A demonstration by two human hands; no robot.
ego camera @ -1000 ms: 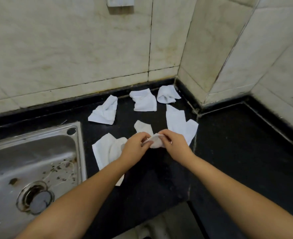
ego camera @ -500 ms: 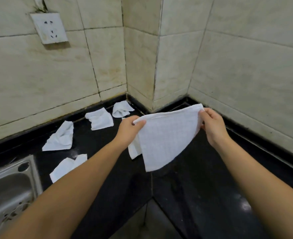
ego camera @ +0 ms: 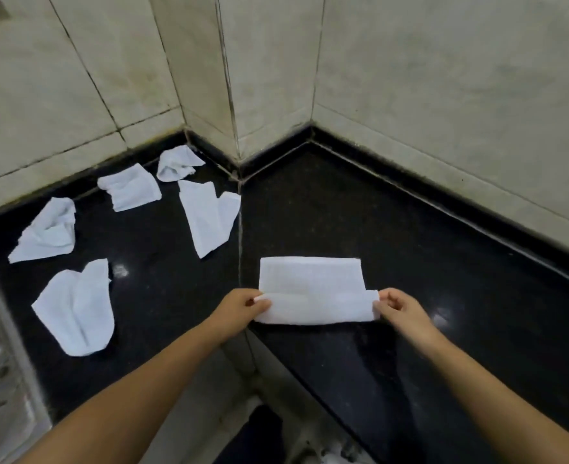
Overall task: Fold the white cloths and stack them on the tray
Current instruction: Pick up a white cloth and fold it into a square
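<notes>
We pinch the white cloth (ego camera: 311, 289) at the counter's (ego camera: 410, 262) front edge, left hand (ego camera: 239, 309) and right hand (ego camera: 398, 311) fingers curled on its near corners.

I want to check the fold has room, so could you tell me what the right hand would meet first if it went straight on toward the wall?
The right hand points up and slightly left. It already pinches the cloth, so it likely meets the cloth's flat far layer first, then bare black counter.

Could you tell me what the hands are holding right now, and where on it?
One white cloth, pinched at its near folded edge: left hand at the left end, right hand at the right end.
</notes>
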